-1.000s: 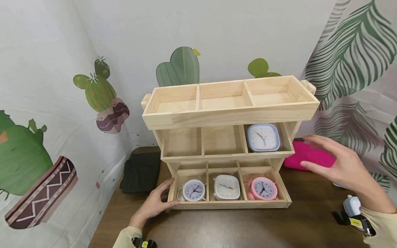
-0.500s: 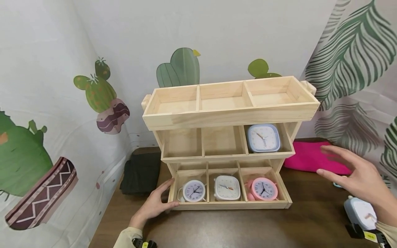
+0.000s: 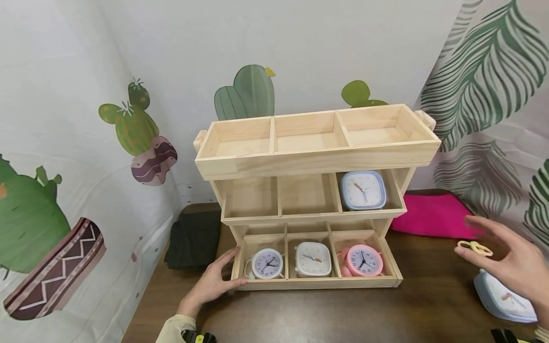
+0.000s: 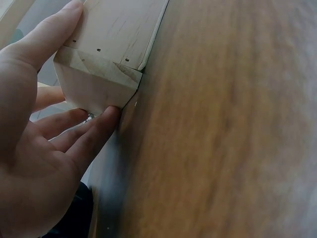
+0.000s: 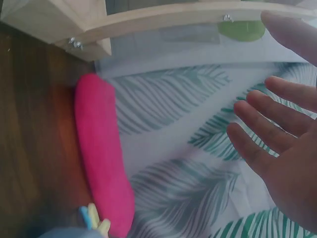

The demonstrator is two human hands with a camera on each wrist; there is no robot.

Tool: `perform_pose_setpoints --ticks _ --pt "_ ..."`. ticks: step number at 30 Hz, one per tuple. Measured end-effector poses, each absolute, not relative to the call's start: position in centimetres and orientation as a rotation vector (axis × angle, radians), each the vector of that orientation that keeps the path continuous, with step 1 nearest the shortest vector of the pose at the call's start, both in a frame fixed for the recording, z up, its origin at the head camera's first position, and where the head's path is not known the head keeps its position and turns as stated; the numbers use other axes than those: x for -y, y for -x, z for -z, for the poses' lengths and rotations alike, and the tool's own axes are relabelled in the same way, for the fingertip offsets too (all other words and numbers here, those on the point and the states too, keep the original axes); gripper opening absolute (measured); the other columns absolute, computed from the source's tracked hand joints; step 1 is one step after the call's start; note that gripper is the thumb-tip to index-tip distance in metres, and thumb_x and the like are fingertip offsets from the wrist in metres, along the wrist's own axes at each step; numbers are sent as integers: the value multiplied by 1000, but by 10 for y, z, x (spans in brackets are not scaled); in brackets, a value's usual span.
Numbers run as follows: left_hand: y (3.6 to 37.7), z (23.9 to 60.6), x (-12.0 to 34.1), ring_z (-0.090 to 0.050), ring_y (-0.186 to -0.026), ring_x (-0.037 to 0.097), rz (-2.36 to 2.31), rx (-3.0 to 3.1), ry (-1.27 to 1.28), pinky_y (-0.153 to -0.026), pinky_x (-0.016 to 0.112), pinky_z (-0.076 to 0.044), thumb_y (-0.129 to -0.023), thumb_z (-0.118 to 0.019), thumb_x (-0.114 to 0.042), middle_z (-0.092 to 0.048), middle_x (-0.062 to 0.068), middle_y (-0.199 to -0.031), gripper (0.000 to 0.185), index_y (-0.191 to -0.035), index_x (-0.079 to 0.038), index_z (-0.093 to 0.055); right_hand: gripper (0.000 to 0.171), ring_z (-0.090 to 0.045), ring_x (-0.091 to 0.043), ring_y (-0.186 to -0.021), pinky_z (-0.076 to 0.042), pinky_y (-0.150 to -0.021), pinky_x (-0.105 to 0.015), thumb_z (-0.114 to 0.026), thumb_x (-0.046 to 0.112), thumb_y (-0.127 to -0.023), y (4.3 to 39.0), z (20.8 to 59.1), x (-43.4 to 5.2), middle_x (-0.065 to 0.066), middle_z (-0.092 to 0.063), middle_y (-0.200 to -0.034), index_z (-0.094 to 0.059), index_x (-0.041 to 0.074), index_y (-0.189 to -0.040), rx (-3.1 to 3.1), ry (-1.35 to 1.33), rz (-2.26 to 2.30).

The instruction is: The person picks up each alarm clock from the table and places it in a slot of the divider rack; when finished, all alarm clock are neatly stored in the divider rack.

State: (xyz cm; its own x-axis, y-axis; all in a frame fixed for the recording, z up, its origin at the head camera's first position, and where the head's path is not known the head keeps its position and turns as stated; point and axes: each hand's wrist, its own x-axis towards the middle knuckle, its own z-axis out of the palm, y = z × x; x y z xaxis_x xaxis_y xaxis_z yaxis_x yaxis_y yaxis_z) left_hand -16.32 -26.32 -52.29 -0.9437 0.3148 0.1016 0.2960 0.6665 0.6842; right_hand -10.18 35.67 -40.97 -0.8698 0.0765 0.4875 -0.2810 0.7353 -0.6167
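A three-tier wooden organizer [image 3: 317, 159] stands on the table. My left hand [image 3: 214, 281] grips the left front corner of its bottom tray [image 3: 319, 284], thumb at the front and fingers along the side; the left wrist view shows the fingertips around the wooden corner [image 4: 96, 87]. In that tray sit a white round alarm clock [image 3: 268, 263], a white square one [image 3: 313, 259] and a pink round one [image 3: 364, 260]. A blue square clock [image 3: 363, 190] is in the middle tier's right compartment. My right hand [image 3: 510, 259] hovers with fingers spread, holding nothing, above another blue clock [image 3: 503, 300].
A small yellow looped thing [image 3: 477, 247] shows by the right thumb. Behind it lies a bright pink cloth-like bundle [image 3: 433, 215]. A folded black cloth [image 3: 193, 239] is left of the organizer. Printed fabric backdrops [image 3: 317, 52] close off the back and sides.
My right hand has drawn away to the right and down, from beside the organizer to near the blue clock and yellow looped thing. My left hand has stayed at the tray corner.
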Motion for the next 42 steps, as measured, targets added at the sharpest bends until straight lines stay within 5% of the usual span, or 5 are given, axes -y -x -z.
perform_pose_setpoints --ticks 6,10,19,26,42 --pt "163 523 263 -44 -135 28 -1161 -2840 -515 -108 51 -39 -73 -80 -54 -39 9 -154 95 -151 -21 -38 79 -35 30 -105 -23 -87 9 -81 2 -76 94 426 -368 40 -39 -129 -47 18 -146 2415 -124 -971" --pt "163 523 263 -44 -135 29 -1164 -2840 -515 -108 51 -39 -73 -80 -54 -39 10 -154 95 -151 -21 -37 81 -41 26 -106 -40 -79 1 -80 -7 -73 90 433 -372 38 -43 -127 -47 11 -145 2377 -158 -1031" --pt "163 522 262 -44 -135 30 -1190 -2823 -530 -106 50 -42 -75 -80 -52 -38 10 -154 94 -151 -19 -36 79 -45 18 -108 -32 -87 3 -74 -22 -67 84 446 -378 29 -48 -123 -51 2 -139 2259 -158 -1085" --pt "165 524 262 -44 -134 32 -1225 -2801 -541 -100 45 -48 -75 -81 -50 -37 11 -154 94 -151 -19 -36 85 -40 20 -110 -30 -88 5 -76 -15 -71 78 459 -386 33 -44 -126 -48 18 -144 2268 -40 -1060" --pt "164 526 263 -42 -135 34 -1271 -2761 -535 -95 37 -52 -76 -81 -47 -34 13 -155 93 -152 -18 -35 87 -39 21 -110 -27 -93 5 -76 -10 -69 63 487 -395 33 -42 -125 -45 18 -145 2182 189 -1064"
